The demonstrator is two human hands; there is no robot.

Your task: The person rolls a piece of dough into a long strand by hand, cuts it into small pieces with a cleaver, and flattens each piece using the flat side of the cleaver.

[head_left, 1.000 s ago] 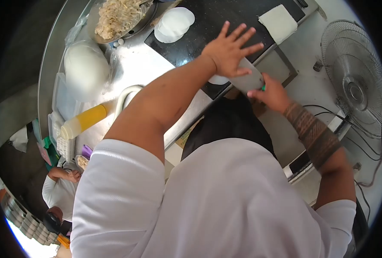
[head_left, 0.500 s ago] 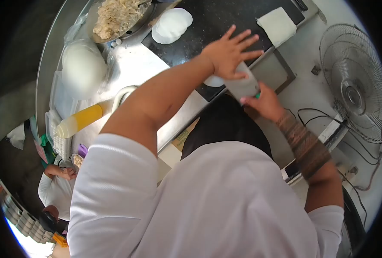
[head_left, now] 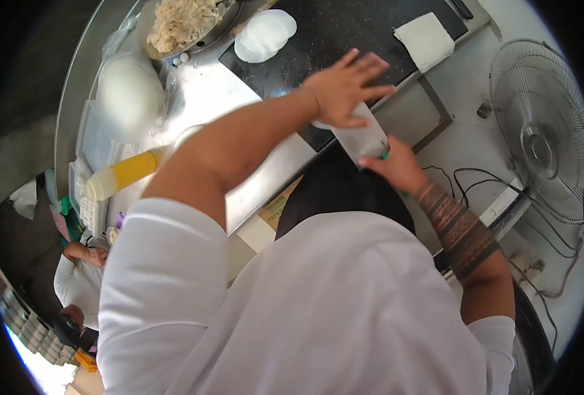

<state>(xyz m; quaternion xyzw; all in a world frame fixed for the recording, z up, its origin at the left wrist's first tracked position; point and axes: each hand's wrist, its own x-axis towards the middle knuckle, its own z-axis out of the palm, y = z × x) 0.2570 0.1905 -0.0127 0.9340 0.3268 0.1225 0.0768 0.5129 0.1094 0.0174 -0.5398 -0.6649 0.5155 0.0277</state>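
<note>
My right hand (head_left: 400, 166) is closed around the handle of a cleaver, with a bit of green showing by the fingers. Its broad flat blade (head_left: 363, 136) extends over the near edge of a black board (head_left: 344, 29). My left hand (head_left: 346, 89) is spread open above the far end of the blade; whether the palm touches it I cannot tell. A sliver of something white and thin (head_left: 320, 125) shows under my left wrist, mostly hidden. Farther along the board lie overlapping thin white rounds (head_left: 264, 36) and a folded white cloth (head_left: 425, 42).
At the far left are a pan of pale shredded food (head_left: 183, 26), a large white mass in plastic (head_left: 130, 95) and a yellow squeeze bottle (head_left: 124, 174). A wire fan (head_left: 538, 141) and cables (head_left: 466, 181) are on the right. Another person (head_left: 78, 280) is at lower left.
The cleaver and my right hand have shifted slightly left and toward my body. My left hand has moved slightly left and down, with its fingers still spread.
</note>
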